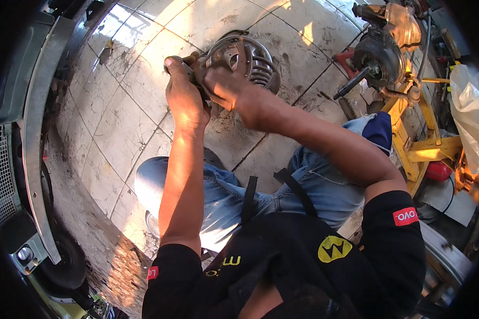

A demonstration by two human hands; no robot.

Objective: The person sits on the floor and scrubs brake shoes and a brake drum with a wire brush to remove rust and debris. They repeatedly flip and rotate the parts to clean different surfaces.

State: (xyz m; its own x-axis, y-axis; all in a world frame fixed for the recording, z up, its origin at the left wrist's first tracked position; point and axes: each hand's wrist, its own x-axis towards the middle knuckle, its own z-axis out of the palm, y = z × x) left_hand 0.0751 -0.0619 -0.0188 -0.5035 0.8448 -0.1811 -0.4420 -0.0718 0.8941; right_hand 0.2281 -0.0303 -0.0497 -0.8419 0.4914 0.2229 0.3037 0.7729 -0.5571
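Note:
My left hand (183,98) is wrapped round a dark, grimy metal part (198,80) above the tiled floor, with the thumb raised along its edge. Just to the right, my right hand (224,87) is curled close against the same part. Motion smears its fingers, and whatever they grip is hidden. Behind both hands, a round metal assembly (261,69) with curved ribs and a shiny rim lies on the floor.
Dirty white tiles (109,114) spread around my knees. At right, a yellow stand (426,149) sits below a dark drum-shaped machine part (380,56), near a clear plastic bag (468,101). A vehicle's metal bumper (34,138) runs along the left, beside a rough wooden beam (85,218).

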